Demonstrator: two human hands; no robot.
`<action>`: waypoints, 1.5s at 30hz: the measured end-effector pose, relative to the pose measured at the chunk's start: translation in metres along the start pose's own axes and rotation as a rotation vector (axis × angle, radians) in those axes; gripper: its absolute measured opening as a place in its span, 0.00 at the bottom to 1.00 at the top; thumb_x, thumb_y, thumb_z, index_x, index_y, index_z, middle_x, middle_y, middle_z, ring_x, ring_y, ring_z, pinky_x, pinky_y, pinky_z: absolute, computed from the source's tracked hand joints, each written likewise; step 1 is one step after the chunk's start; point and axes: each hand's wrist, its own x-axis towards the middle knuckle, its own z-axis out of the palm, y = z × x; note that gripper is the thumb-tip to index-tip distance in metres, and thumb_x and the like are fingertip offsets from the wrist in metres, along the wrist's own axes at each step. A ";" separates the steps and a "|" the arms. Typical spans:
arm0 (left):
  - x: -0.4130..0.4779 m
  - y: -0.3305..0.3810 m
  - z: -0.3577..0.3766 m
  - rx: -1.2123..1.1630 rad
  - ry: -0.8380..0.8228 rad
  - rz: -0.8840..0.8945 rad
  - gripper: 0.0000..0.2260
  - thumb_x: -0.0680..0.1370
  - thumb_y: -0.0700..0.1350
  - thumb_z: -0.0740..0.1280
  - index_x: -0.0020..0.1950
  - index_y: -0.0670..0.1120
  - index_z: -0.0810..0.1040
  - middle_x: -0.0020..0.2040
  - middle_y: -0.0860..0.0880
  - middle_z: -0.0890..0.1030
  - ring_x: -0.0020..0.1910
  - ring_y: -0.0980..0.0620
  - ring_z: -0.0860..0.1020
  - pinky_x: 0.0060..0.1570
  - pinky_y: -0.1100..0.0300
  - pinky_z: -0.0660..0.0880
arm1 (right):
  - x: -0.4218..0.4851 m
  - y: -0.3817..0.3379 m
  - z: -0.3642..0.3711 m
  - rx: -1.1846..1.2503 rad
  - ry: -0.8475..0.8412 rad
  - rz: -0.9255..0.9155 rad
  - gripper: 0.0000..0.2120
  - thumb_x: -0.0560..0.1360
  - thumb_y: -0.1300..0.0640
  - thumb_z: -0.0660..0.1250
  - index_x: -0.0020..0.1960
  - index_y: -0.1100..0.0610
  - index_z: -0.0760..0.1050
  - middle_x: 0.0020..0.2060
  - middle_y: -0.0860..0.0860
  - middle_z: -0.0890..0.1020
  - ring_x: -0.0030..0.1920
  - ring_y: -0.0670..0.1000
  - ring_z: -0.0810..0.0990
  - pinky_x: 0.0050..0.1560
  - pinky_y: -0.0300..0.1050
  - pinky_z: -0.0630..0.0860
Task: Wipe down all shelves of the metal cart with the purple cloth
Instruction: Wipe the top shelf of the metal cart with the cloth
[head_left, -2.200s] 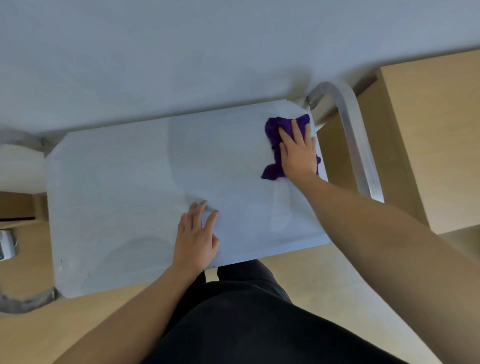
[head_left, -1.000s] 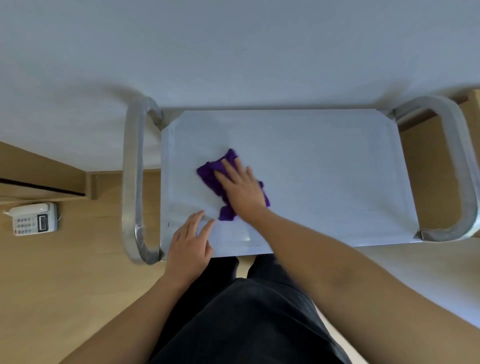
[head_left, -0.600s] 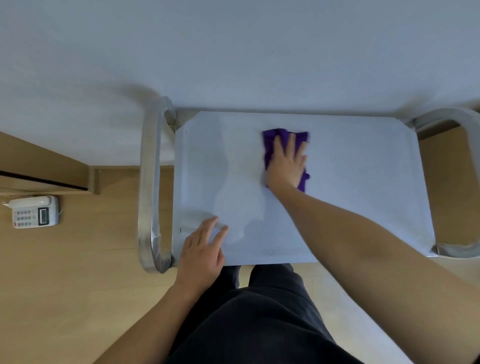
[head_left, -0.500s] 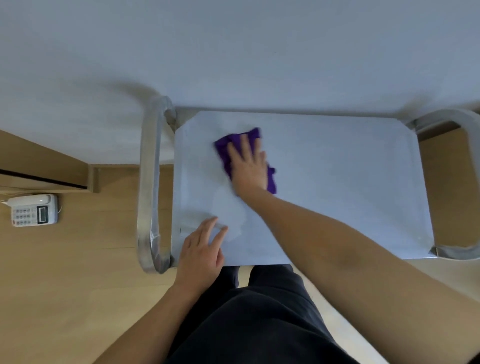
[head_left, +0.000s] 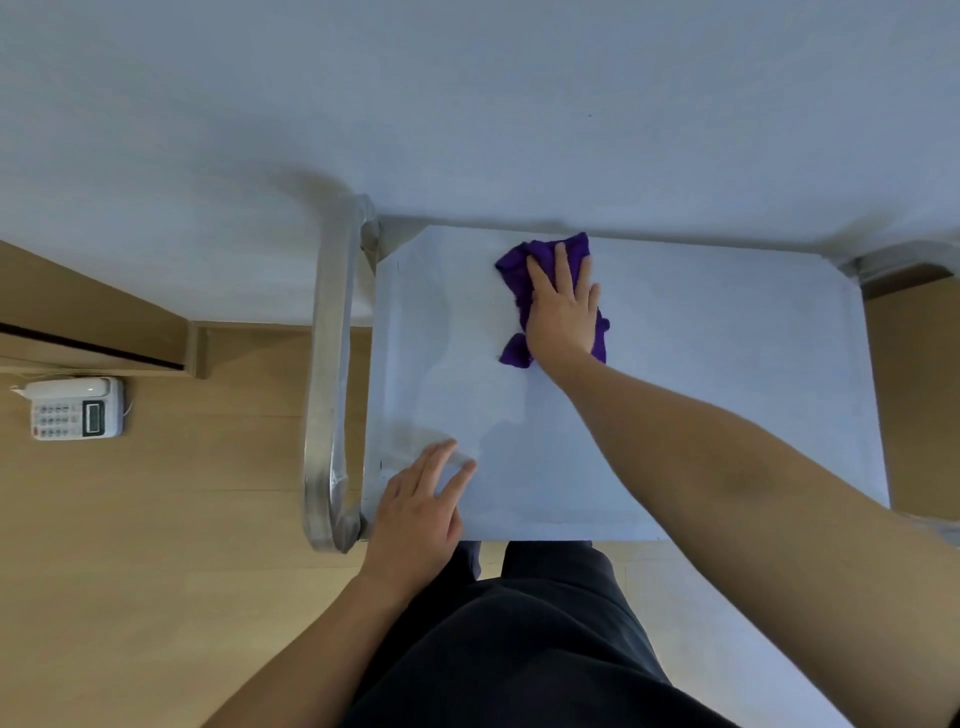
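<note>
top shelf (head_left: 727, 395) pale metal, against white wall | right hand (head_left: 563, 306) fingers straight, together, pressing purple cloth (head_left: 511, 267) | left hand (head_left: 415, 512) fingers spread flat | wood floor, phone (head_left: 75, 408) left

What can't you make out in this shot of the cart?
Head view only.
Lower shelves: hidden beneath the top shelf.
Middle of the purple cloth: under the right hand.
Most of the right handle: cut off by the frame edge.
Keys on the phone: too small to read.
</note>
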 end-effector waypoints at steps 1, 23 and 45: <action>0.000 -0.001 0.000 -0.004 0.000 0.002 0.24 0.77 0.43 0.62 0.73 0.52 0.67 0.77 0.48 0.61 0.76 0.49 0.60 0.68 0.50 0.66 | -0.001 -0.015 0.001 0.021 -0.004 0.048 0.31 0.78 0.56 0.58 0.78 0.44 0.52 0.79 0.51 0.44 0.77 0.63 0.40 0.76 0.61 0.45; 0.017 0.063 0.012 0.192 -0.009 0.099 0.22 0.73 0.44 0.70 0.67 0.47 0.73 0.72 0.42 0.68 0.72 0.41 0.67 0.63 0.48 0.71 | -0.131 0.067 0.019 -0.028 -0.068 -0.261 0.39 0.76 0.57 0.69 0.78 0.42 0.49 0.79 0.49 0.47 0.78 0.60 0.42 0.77 0.60 0.50; 0.052 0.252 0.097 0.242 -0.101 0.308 0.22 0.76 0.42 0.65 0.70 0.45 0.70 0.73 0.40 0.66 0.72 0.40 0.65 0.62 0.48 0.73 | -0.185 0.323 0.003 0.004 -0.033 -0.040 0.38 0.77 0.61 0.66 0.77 0.40 0.49 0.79 0.47 0.48 0.78 0.58 0.43 0.76 0.58 0.51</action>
